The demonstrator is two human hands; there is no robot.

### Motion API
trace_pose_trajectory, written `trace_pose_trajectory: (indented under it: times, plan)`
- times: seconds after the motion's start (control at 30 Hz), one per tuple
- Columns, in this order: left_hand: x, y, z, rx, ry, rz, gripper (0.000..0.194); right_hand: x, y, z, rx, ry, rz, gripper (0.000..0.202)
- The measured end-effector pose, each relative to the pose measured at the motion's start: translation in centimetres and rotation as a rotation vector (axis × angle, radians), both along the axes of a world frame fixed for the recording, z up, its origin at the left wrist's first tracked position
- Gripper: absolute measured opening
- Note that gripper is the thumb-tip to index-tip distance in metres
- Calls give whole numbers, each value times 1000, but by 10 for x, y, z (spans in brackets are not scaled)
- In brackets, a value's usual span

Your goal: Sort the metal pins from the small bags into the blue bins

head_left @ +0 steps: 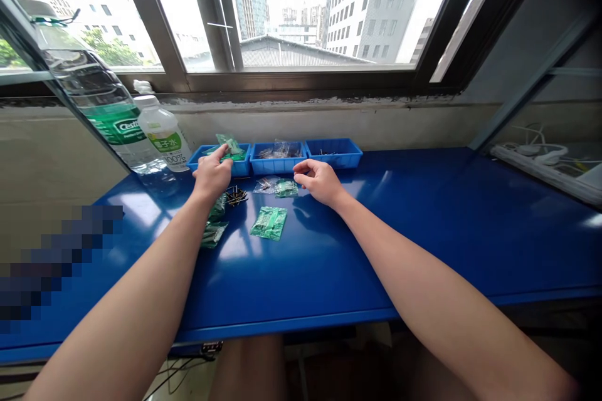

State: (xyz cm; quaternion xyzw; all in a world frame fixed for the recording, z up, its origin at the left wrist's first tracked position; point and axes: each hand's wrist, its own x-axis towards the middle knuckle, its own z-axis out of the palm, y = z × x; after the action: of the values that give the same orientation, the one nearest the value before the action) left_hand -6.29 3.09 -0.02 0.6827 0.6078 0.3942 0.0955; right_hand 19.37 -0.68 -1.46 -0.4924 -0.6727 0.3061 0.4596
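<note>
My left hand [213,170] is at the front of the left blue bin [241,167], its fingers closed on a green packet [229,143] above the bin's other green packets. My right hand [318,180] hovers in front of the middle blue bin [277,166], fingers curled and a little apart, with nothing visible between them. Just left of it lie a small green packet [286,188] and a clear packet [266,185]. A pile of dark pins [236,196] sits right of my left wrist. Nearer me is a flat green packet [268,223]; another [214,234] lies beside my left forearm.
The right blue bin [333,153] holds a few dark pins. A large water bottle [101,100] and a smaller white bottle [162,131] stand at the back left of the blue table [423,219]. White cables [550,153] lie on a ledge at the right.
</note>
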Motion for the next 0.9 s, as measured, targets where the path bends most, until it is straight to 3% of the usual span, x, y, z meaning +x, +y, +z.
trace_pose_trajectory:
  times: [0.1, 0.2, 0.3, 0.43, 0.53, 0.73, 0.9]
  plan:
    - [11, -9, 5, -37, 76, 298, 54, 0, -3, 2, 9, -55, 3, 17]
    - [18, -16, 8, 13, 111, 378, 51, -1, -5, 2, 64, -146, 11, 19]
    - [18, -15, 5, 55, 184, 333, 52, -1, -5, -2, 149, -296, 40, 26]
    - [15, -10, -3, -59, 353, 192, 57, -1, -5, -5, 187, -449, 127, 40]
    - [15, -9, -6, -102, 444, 188, 62, -1, -7, -4, 164, -558, 190, 51]
    - [13, -9, -7, -69, 468, 170, 60, -3, -10, 0, 47, -683, 244, 60]
    - [21, -15, -2, 50, 438, 112, 57, -1, -6, -3, 123, -667, 222, 54]
